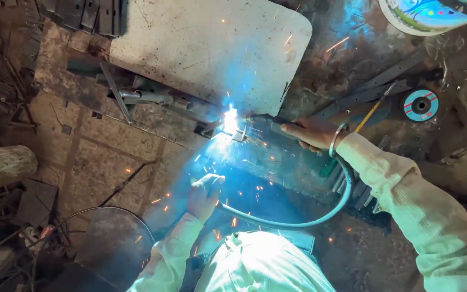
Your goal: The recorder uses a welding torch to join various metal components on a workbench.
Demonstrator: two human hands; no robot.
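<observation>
My right hand grips a welding torch whose tip meets a bright blue-white arc at the edge of a white metal sheet. Sparks fly around the arc. A pale hose curves from the torch down toward my body. My left hand hovers below the arc, fingers loosely curled; whether it holds something is unclear. A metal bangle circles my right wrist. Steel bars and a tube lie under the sheet's lower edge, next to the weld spot.
A grinding disc lies at the right beside flat steel strips and a yellow-handled tool. A round bucket rim shows top right. A log-like cylinder sits at left; cables and scrap lie bottom left.
</observation>
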